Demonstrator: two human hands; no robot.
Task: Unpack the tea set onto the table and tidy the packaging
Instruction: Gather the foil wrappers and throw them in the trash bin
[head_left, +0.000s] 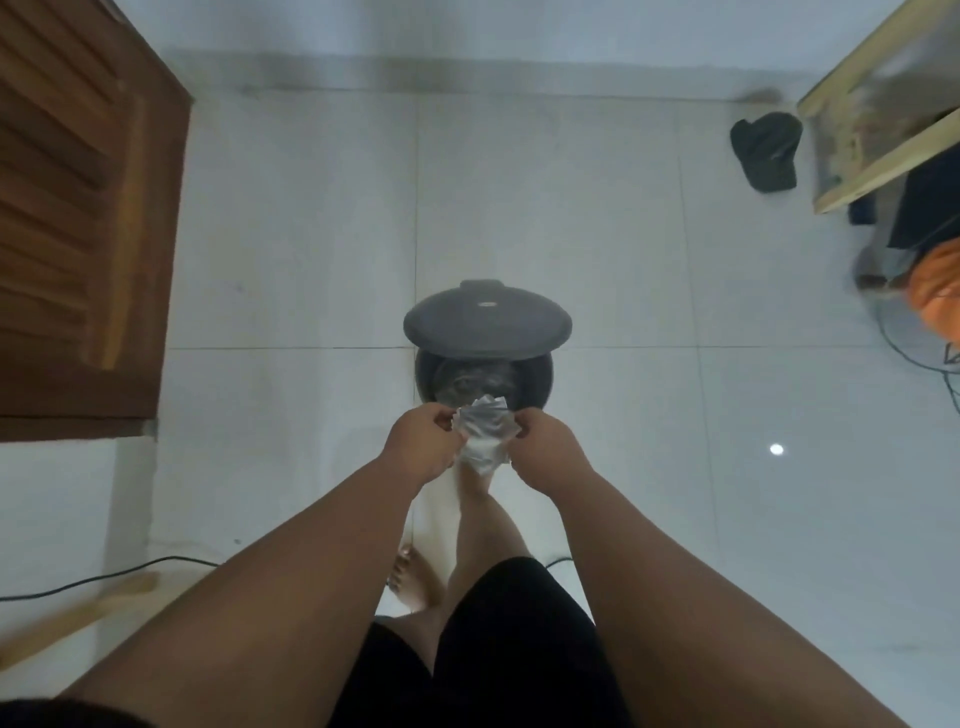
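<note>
Gripping crumpled wrap (485, 434) with left hand (423, 441) and right hand (545, 449), both clenched on it, just above open bin (431, 376), lid (488, 322) raised.

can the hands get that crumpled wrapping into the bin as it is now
Probably yes. The bin stands with its lid tipped up and back, leaving the mouth open. Both the left hand and right hand hold the crumpled wrapping at the bin's near rim, with nothing between.
</note>
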